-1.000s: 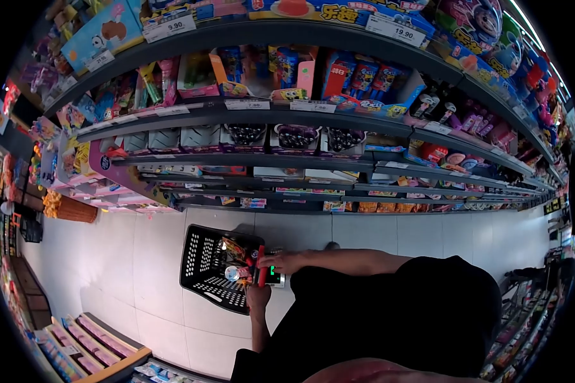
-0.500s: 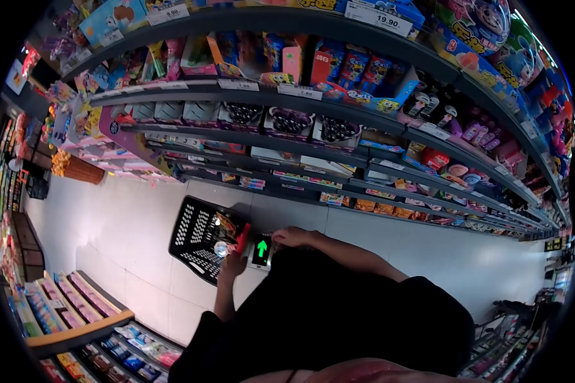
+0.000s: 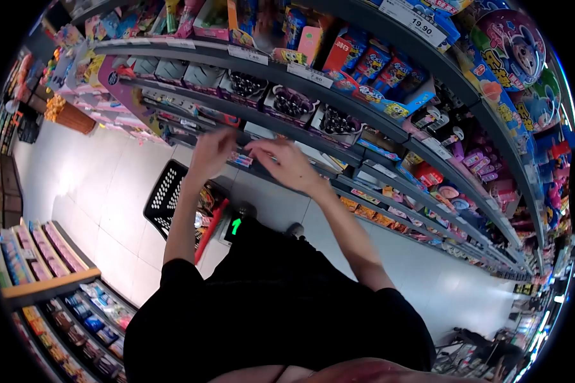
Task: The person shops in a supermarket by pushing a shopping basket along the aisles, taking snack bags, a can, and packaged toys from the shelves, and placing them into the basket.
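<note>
While both hands are raised in front of the shelves (image 3: pixel 276 64), the step in hand looks like free movement between things, with neither hand visibly holding anything. The left hand (image 3: pixel 214 152) is blurred, so I can't tell how far open its grip is. The right hand (image 3: pixel 281 163) sits just beside it at about three o'clock, its grip half open, fingers loosely bent. The black basket (image 3: pixel 162 186) is on the floor (image 3: pixel 118 258) at eight o'clock from the hands, packaged goods (image 3: pixel 206 196) inside, its red handle (image 3: pixel 212 230) ungripped. From here, taking that handle would call for lowering a hand; taking shelf stock, for reaching towards twelve o'clock and opening the fingers.
</note>
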The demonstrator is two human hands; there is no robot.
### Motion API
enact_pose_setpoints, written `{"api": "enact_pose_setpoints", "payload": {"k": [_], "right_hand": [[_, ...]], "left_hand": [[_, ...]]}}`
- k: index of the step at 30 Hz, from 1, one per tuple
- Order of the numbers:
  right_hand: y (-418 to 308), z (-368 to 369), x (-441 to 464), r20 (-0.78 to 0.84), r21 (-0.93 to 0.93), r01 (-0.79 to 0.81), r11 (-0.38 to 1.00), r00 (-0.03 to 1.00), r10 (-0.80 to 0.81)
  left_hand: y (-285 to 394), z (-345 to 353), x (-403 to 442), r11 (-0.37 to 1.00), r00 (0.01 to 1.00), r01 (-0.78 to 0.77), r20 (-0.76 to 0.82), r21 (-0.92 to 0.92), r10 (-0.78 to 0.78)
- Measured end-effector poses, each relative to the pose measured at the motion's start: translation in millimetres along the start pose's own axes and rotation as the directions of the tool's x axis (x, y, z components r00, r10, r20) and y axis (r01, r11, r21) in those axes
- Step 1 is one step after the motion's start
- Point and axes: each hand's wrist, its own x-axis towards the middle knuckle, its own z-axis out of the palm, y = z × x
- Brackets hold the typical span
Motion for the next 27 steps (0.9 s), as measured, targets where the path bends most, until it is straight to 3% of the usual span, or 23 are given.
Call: {"api": "enact_pose_setpoints", "payload": {"k": [2,7,10,12,14,15,18,20,22,24,26,27], "right_hand": [[-19.0,-13.8,26.2,-0.085,-0.142,0.038,0.989,0.995,-0.051],[-60.9,-20.2,79.4,-0.284,-0.191,-0.040,0.981,0.959,-0.017],[-70.5,-14.9,99.1,-0.405,-0.193,-0.057,0.979,0.914,-0.027],[-71.6,-14.8,103.9,-0.461,-0.190,-0.077,0.979,0.887,-0.019],[-69.1,-16.7,103.6,-0.490,-0.182,-0.124,0.975,0.872,0.019],[-76.5,-19.7,102.0,-0.479,-0.201,-0.190,0.961,0.875,0.073],[-73.7,-22.4,102.9,-0.555,-0.124,-0.210,0.970,0.825,0.108],[-69.8,-28.8,108.7,-0.585,-0.146,-0.208,0.967,0.806,0.085],[-78.4,-35.8,116.8,-0.597,-0.393,-0.158,0.906,0.793,-0.121],[-75.3,-44.1,121.6,-0.599,-0.405,-0.207,0.891,0.796,-0.088],[-67.0,-52.9,129.8,-0.510,-0.768,-0.164,0.619,0.740,-0.437],[-72.5,-53.4,133.9,-0.541,-0.743,-0.217,0.633,0.752,-0.377]], "left_hand": [[43.0,-20.2,62.3,0.997,0.997,-0.024,-0.071,-0.079,0.018],[83.5,-51.8,166.6,0.932,0.949,-0.282,-0.209,-0.227,0.236],[81.4,-52.5,212.4,0.892,0.888,-0.421,-0.272,-0.162,0.370],[76.7,-49.9,229.2,0.882,0.887,-0.440,-0.238,-0.168,0.397],[60.1,-36.7,257.9,0.867,0.853,-0.497,-0.197,-0.019,0.484],[59.3,-34.7,263.9,0.875,0.872,-0.482,-0.124,-0.053,0.473],[54.8,-29.2,267.0,0.818,0.817,-0.574,-0.053,0.032,0.575],[52.3,-31.8,267.5,0.831,0.831,-0.556,0.036,0.008,0.555],[57.1,-35.5,260.9,0.801,0.804,-0.593,0.107,0.080,0.585],[59.2,-37.6,253.7,0.813,0.802,-0.582,0.185,0.025,0.568],[53.8,-34.5,257.0,0.675,0.685,-0.723,0.024,0.148,0.728],[53.7,-35.5,259.1,0.672,0.684,-0.724,0.030,0.156,0.729]]}}
